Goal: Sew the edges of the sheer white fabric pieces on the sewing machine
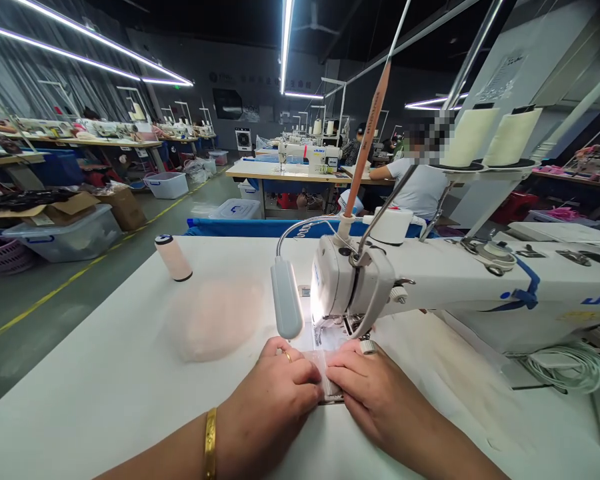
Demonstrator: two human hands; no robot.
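Note:
A white sewing machine stands on the white table, its needle area lit. Just in front of the presser foot, a strip of thin pale fabric lies between the hands. My left hand, with a ring and a gold bracelet, has its fingers curled on the fabric's left side. From the right, my right hand presses on the same fabric with its fingers together, close to the needle area. More sheer pale fabric lies on the table to the left.
A pale thread spool stands at the table's back left. A small lamp hangs left of the machine head. Two large thread cones stand behind the machine, and coiled tubing lies at right. A person sits further back.

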